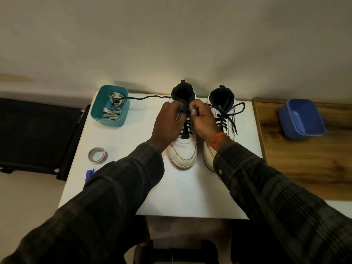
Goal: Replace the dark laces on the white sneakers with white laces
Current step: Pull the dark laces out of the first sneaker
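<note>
Both hands meet over the top eyelets of the left sneaker (183, 149): the left hand (167, 124) and right hand (203, 119) have fingers curled, pinching the dark lace (187, 128) between them. One free end (144, 97) trails away left of the left hand, reaching the teal box (122, 119) of white laces (112, 113). Sneaker and lacing run lengthwise away from the hands, toe nearest the wrists, so loosening probably works from the collar down toward the toe. Just beyond the right hand stands the second sneaker (209, 155), laced; farther right, a blue tub (302, 121). Tape (97, 154) lies on the counter (190, 197) beside the left sleeve.
</note>
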